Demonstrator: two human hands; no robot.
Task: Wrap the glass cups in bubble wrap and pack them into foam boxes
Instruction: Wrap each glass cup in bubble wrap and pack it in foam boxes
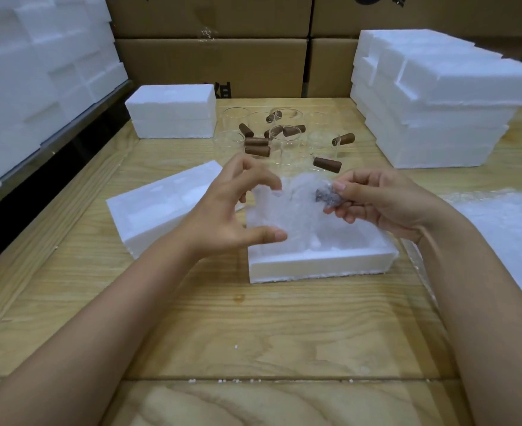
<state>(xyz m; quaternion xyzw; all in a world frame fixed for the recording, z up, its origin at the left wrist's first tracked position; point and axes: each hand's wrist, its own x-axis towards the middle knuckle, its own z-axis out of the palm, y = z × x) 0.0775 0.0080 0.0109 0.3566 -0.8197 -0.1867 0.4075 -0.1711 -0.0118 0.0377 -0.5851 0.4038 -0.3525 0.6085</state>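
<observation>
Bubble-wrapped glass cup point(296, 210): held directly above the open foam box point(315, 265), long axis crosswise; left hand point(232, 210) fingers curled round its body, right hand point(385, 204) pinching its handle end.

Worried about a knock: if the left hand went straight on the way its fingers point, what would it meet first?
The left hand would meet the bubble-wrapped cup first, pinched by the right hand over the foam box; it may already touch.

wooden table point(253, 333) | on it: foam boxes point(315, 267) | glass cups point(234, 118) | bubble wrap point(502, 229)
</observation>
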